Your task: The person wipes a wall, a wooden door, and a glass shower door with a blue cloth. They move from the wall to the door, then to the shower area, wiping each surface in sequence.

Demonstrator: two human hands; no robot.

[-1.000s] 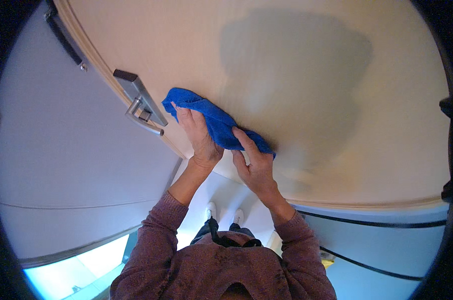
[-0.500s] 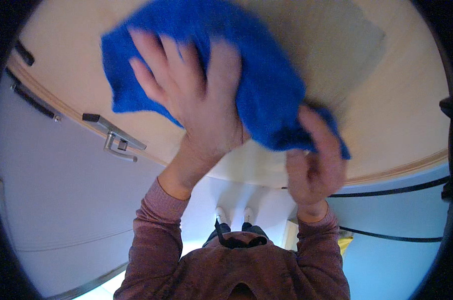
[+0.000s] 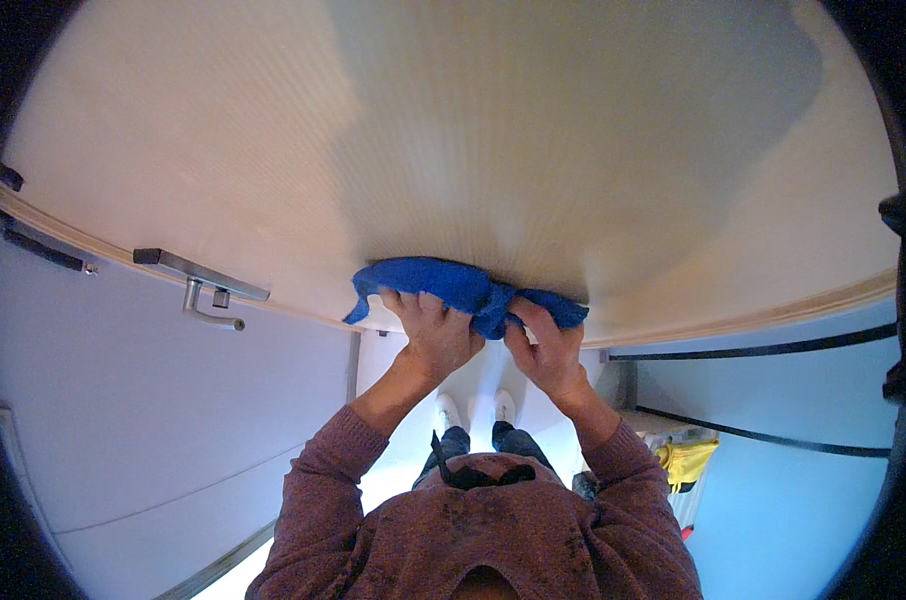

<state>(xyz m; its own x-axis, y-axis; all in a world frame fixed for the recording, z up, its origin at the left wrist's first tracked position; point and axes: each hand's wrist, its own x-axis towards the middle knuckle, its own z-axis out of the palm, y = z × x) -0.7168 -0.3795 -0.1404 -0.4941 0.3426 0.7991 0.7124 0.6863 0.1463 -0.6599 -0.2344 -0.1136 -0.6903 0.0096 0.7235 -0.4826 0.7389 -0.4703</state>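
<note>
Holding blue cloth — both hands

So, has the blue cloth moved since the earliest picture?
Yes, to the right, judged against the door handle: the blue cloth was close beside it, and now a wider gap separates them.

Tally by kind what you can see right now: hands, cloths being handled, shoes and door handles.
Left hand and right hand: 2
Blue cloth, bunched under the fingers: 1
White shoes: 2
Silver lever door handle: 1
Total: 6
</note>
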